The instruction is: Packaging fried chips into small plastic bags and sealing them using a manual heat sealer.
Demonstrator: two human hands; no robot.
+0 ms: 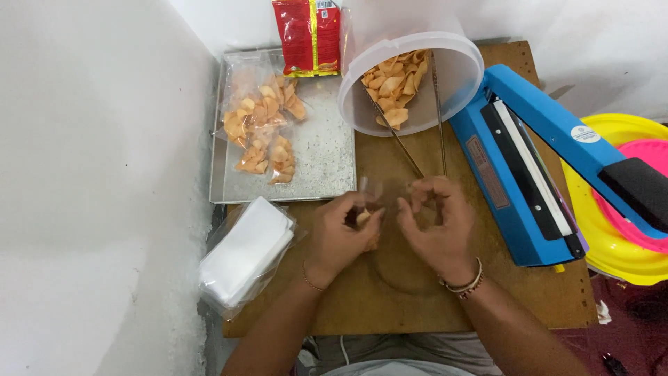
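Both my hands meet over the middle of the wooden board [390,299]. My left hand [339,233] pinches a small clear plastic bag [372,189] with a few orange chips [363,217] in it. My right hand [440,226] grips the bag's other edge, fingers curled at its mouth. Just beyond my hands, metal tongs [417,129] lean out of a tilted white plastic tub [459,76] that holds more orange chips [393,87].
A metal tray [327,150] at the back left carries several filled chip bags [261,115]. A stack of empty clear bags [243,257] lies at the near left. A blue heat sealer [536,160] stands open on the right, beside yellow and pink basins [619,230]. A red packet [306,35] leans on the wall.
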